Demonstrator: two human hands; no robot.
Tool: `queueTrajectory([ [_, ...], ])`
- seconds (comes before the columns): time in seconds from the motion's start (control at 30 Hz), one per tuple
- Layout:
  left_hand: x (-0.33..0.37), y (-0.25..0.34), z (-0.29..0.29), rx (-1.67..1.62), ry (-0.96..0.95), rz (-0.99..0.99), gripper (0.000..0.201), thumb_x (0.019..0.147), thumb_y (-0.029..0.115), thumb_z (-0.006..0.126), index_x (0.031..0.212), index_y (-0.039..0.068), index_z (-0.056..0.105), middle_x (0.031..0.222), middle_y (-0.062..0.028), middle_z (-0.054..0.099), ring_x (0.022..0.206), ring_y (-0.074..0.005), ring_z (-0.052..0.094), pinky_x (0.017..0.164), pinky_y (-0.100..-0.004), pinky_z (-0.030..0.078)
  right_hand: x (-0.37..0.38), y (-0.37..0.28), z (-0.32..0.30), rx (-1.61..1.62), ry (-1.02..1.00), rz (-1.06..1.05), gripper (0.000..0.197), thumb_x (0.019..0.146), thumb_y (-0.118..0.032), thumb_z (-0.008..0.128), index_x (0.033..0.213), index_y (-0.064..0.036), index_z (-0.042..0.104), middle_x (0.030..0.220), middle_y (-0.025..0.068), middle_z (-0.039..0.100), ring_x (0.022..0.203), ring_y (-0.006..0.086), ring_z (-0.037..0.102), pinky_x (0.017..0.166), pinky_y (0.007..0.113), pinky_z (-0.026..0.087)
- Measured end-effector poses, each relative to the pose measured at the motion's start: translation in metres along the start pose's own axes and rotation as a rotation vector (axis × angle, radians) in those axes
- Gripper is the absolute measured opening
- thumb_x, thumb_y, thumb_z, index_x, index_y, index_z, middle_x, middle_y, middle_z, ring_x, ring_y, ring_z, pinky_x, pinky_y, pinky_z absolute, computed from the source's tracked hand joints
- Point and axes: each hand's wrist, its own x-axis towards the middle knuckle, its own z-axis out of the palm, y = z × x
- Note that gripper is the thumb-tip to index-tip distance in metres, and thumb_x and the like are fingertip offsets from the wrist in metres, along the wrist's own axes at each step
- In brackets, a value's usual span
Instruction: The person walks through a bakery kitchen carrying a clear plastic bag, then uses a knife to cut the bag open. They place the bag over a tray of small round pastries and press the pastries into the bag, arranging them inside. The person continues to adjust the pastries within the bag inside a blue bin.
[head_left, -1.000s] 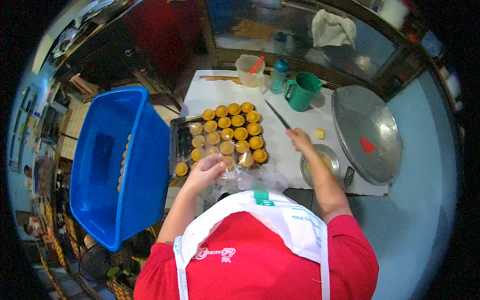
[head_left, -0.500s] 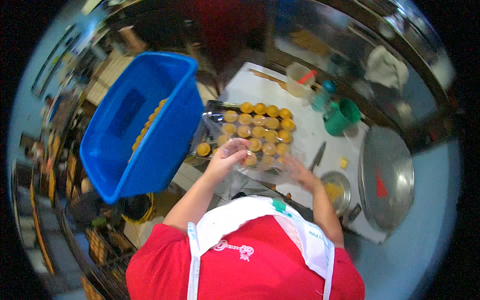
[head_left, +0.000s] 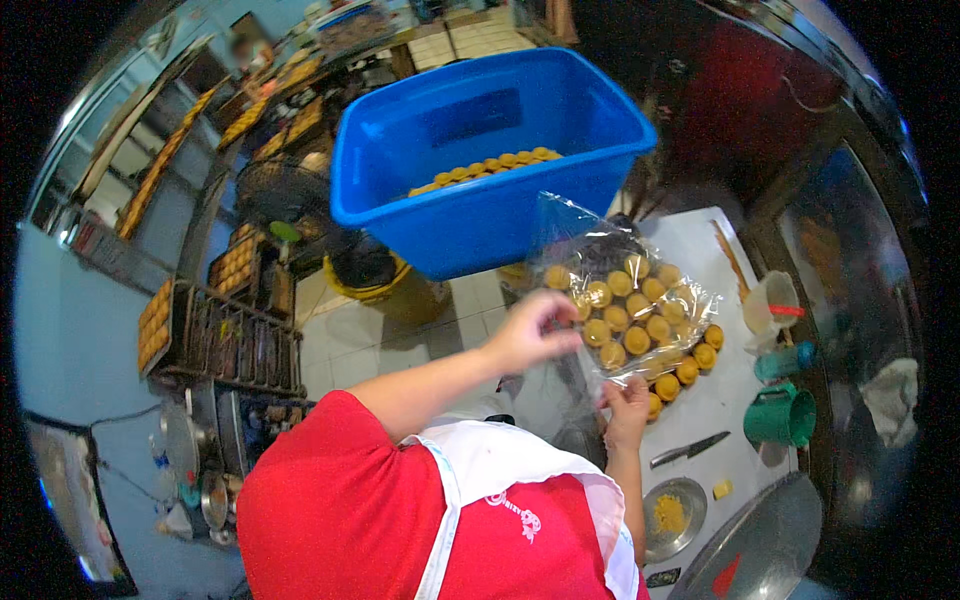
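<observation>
Head view: the left hand and right hand now lift a clear plastic bag of round yellow pastries off the white surface, where half a second ago the hands lay low over the tray. Left fingers pinch the bag's near edge; right fingers grip its lower corner, closed. A blue tub stands far left, more pastries inside. The bag's mouth is hard to make out, and the tray beneath is mostly hidden.
</observation>
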Motion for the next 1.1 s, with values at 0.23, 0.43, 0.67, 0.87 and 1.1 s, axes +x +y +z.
queueTrajectory([
  [0.23,-0.038,-0.028,-0.044,-1.004,0.035,-0.519,0.015,0.095,0.016,0.066,0.107,0.010,0.063,0.093,-0.0024,0.066,0.081,-0.0159,0.065,0.076,-0.0335,0.055,-0.003,-0.026,0.088,0.117,-0.351,0.131,0.025,0.083,-0.007,0.078,0.090,-0.0121,0.056,0.076,-0.0051,0.054,0.064,0.0080,0.050,0.057,0.023,0.041],
  [0.43,-0.037,-0.035,-0.246,-1.099,0.291,-0.429,0.021,0.096,0.032,0.063,0.103,0.012,0.062,0.087,-0.0012,0.063,0.072,-0.0157,0.060,0.061,-0.0324,0.050,0.064,-0.057,-0.006,-0.547,-0.233,0.389,0.023,0.092,-0.010,0.064,0.114,-0.0064,0.067,0.084,-0.0008,0.065,0.066,0.0104,0.056,0.056,0.025,0.043],
  [0.67,-0.049,-0.028,-0.432,-0.706,-0.067,-0.077,0.040,0.092,0.044,0.068,0.109,0.010,0.057,0.086,0.0024,0.056,0.070,-0.0095,0.053,0.059,-0.0267,0.043,0.172,-0.201,0.060,-0.217,0.061,-0.245,0.024,0.094,-0.027,0.064,0.110,-0.0088,0.065,0.090,0.0000,0.065,0.076,0.0094,0.058,0.063,0.024,0.044],
  [0.87,0.055,-0.070,-0.590,0.546,0.064,-0.185,0.038,0.089,0.023,0.071,0.124,0.010,0.065,0.111,-0.0073,0.065,0.097,-0.0203,0.063,0.079,-0.0304,0.052,0.301,-0.307,0.205,-1.006,-0.046,-0.407,0.033,0.094,-0.037,0.065,0.107,-0.0064,0.068,0.094,0.0073,0.067,0.088,0.0177,0.061,0.078,0.031,0.048],
  [1.1,0.062,0.193,-0.520,0.329,-0.072,0.296,0.061,0.086,0.008,0.065,0.145,0.009,0.048,0.136,-0.0140,0.058,0.116,-0.0260,0.062,0.098,-0.0379,0.056,0.298,-0.348,0.505,-1.414,-0.105,-1.518,0.050,0.080,-0.053,0.071,0.105,-0.0099,0.073,0.090,0.0130,0.072,0.086,0.0275,0.070,0.078,0.037,0.054],
])
